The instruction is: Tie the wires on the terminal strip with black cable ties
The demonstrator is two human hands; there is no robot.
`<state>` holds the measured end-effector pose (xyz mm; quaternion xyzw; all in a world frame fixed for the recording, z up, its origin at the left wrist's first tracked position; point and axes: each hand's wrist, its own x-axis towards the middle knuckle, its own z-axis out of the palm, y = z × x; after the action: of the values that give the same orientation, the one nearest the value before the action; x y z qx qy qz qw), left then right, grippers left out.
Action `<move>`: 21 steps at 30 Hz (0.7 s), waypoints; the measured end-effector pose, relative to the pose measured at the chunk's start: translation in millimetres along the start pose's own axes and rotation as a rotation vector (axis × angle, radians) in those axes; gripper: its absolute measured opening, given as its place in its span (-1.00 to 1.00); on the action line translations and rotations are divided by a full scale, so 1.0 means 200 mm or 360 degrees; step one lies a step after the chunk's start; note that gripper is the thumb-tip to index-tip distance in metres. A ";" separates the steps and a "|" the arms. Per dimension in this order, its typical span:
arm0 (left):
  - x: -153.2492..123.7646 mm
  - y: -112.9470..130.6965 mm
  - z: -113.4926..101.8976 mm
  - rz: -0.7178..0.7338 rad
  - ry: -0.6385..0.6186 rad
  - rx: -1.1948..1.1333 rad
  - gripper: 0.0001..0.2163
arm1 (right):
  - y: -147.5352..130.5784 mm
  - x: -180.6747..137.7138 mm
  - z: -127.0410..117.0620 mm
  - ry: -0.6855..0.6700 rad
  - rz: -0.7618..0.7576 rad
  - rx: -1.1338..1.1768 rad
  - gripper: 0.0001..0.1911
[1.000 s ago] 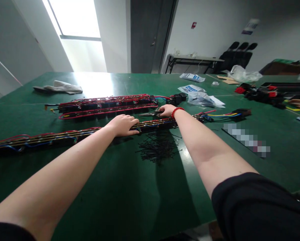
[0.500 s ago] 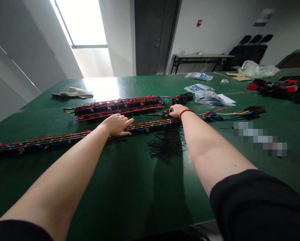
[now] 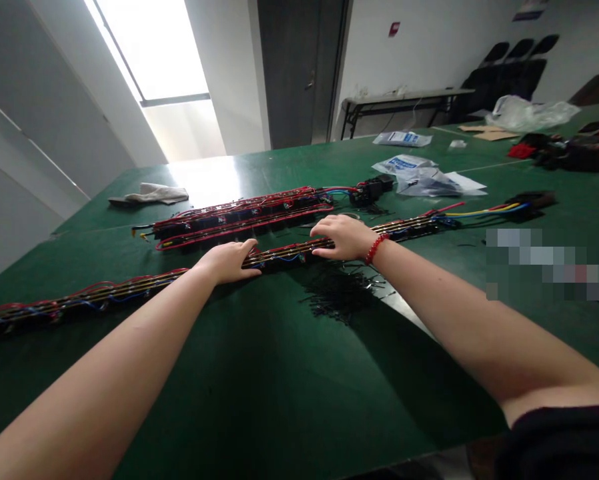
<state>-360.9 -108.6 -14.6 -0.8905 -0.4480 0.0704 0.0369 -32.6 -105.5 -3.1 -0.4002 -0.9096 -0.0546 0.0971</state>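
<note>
A long narrow wired strip (image 3: 282, 253) lies across the table, with red, yellow and blue wires running along a black body. My left hand (image 3: 229, 261) is around it near the middle, thumb on the near side and fingers at the far side. Farther right, my right hand (image 3: 344, 237) is curved over the same strip, fingers beyond it and thumb in front. Part of a handle loop (image 3: 350, 217) shows just behind my right hand; the rest is hidden. Black cut cable-tie ends (image 3: 342, 293) lie heaped on the near side of the strip.
Behind is a bundle of similar wired strips (image 3: 244, 212) with a black connector (image 3: 374, 190). A grey-white glove (image 3: 152, 194) lies at the back left of the green table (image 3: 219, 387). Plastic bags (image 3: 419, 177) and dark-red parts (image 3: 569, 150) stand toward the right.
My right hand has left the scissors behind the strip and come down onto the strip. My left hand has closed around it. The view has shifted slightly.
</note>
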 end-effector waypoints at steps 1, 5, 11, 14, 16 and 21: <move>0.00 -0.01 0.01 -0.0018 -0.0002 -0.0021 -0.36 | -0.02 -0.01 0.01 0.0009 -0.0017 0.0013 -0.65; 0.00 -0.02 0.02 -0.0005 -0.0007 -0.0080 -0.45 | -0.05 -0.01 0.04 0.0026 -0.0056 0.0083 -0.74; 0.04 -0.03 0.03 0.0062 0.0027 -0.0119 -0.45 | 0.01 0.00 0.03 0.0090 -0.0065 0.0208 -0.78; 0.07 -0.01 0.03 0.0074 0.0049 -0.0109 -0.47 | 0.06 -0.04 -0.01 0.0225 0.0002 0.0284 -0.76; 0.09 0.02 0.03 0.0075 0.0072 -0.0098 -0.49 | 0.09 -0.09 -0.06 0.0361 0.0075 0.0340 -0.72; 0.16 0.10 0.01 0.0089 0.0116 -0.0069 -0.52 | 0.14 -0.29 -0.14 0.0763 0.0334 0.0352 -0.64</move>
<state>-325.8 -94.2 -22.3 -0.9052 -0.4229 0.0293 0.0320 30.6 -133.6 12.0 -0.4548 -0.8147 -0.0377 0.3578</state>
